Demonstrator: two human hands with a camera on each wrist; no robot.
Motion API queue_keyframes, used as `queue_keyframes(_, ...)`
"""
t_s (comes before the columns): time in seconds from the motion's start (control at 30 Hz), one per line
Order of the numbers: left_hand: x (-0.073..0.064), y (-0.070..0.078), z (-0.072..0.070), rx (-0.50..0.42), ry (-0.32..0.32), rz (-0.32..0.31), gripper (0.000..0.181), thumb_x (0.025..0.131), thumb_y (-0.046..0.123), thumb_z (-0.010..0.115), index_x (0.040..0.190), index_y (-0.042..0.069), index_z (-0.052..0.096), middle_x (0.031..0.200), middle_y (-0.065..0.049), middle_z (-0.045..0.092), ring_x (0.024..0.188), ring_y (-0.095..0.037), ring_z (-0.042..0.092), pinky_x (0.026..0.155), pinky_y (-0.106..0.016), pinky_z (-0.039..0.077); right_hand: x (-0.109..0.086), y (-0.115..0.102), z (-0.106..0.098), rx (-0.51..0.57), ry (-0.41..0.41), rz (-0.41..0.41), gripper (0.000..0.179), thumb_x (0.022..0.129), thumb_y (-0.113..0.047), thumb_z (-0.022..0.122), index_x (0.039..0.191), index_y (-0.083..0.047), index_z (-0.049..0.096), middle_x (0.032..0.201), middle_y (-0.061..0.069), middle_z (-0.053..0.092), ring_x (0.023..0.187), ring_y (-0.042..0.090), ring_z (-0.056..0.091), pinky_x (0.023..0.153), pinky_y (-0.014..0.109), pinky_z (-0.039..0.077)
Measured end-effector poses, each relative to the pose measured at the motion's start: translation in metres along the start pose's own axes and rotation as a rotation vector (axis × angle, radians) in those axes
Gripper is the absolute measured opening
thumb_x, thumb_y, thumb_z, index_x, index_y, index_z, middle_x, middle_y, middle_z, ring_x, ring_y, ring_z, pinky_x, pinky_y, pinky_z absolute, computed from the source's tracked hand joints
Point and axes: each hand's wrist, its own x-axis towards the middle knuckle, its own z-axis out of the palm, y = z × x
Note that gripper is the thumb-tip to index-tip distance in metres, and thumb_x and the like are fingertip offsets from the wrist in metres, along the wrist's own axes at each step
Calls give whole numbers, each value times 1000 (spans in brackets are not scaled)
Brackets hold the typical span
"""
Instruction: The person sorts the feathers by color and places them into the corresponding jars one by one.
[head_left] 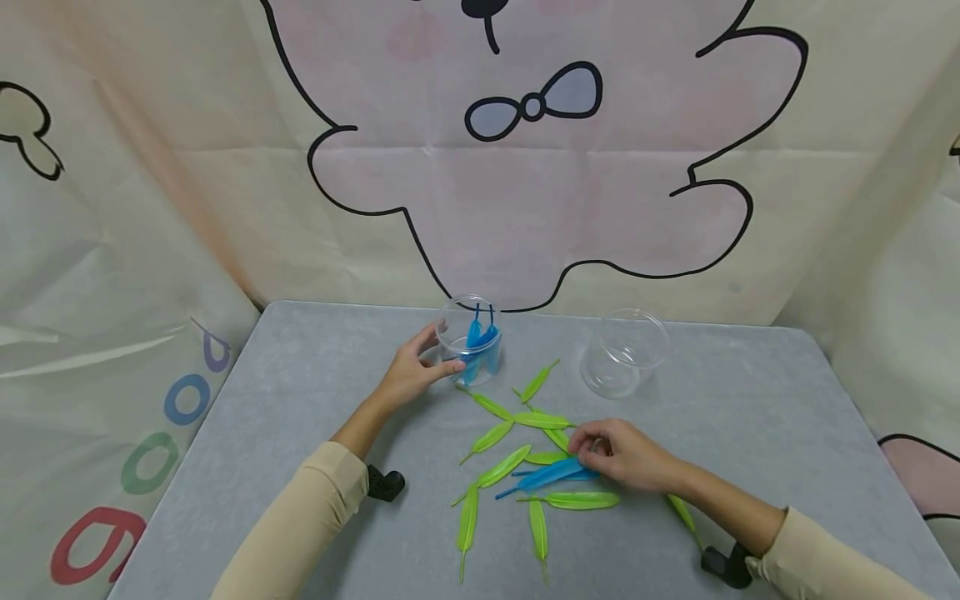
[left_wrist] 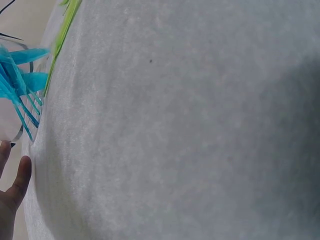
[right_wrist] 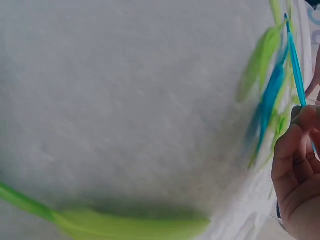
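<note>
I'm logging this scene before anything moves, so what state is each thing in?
Left cup, mouth up, holding blue feathers
Right cup, mouth up, no feathers inside
Upper blue feather, pinched
Lower blue feather, not held
Green feathers, loose on table
Left grip, around left cup
Right grip, pinching

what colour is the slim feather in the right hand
Blue. The slim blue feather shows best in the head view.

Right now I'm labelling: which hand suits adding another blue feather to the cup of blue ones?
The right hand, probably: it pinches a blue feather; the left hand holds the clear cup.
</note>
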Motion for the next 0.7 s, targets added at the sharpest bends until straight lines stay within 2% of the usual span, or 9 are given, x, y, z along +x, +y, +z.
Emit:
queue_keyframes(0.17, 0, 0, 0, -4, -3, 9, 81, 89, 25, 77, 156, 10, 33, 155, -11, 40, 140, -35, 40, 104, -56, 43, 5, -8, -5, 18, -1, -17, 11, 95, 1, 60, 100, -2, 69, 81, 8, 66, 55, 5, 54, 52, 26, 51)
queue_keyframes(0.43, 0, 1, 1, -3, -1, -4, 81, 89, 25, 77, 156, 11, 33, 155, -10, 40, 140, -34, 40, 104, -55, 43, 16, -20, -15, -19, 28, -62, 11, 96, 0, 60, 99, -3, 69, 83, 8, 66, 54, 6, 52, 50, 26, 50)
queue_keyframes(0.7, 0, 0, 0, -1, 0, -4, 81, 89, 25, 77, 156, 11, 33, 155, -10, 41, 140, -34, 40, 104, -56, 43, 26, -30, -29, -14, 65, -54, 9, 96, -2, 61, 101, -3, 69, 86, 15, 66, 54, 12, 54, 51, 27, 51)
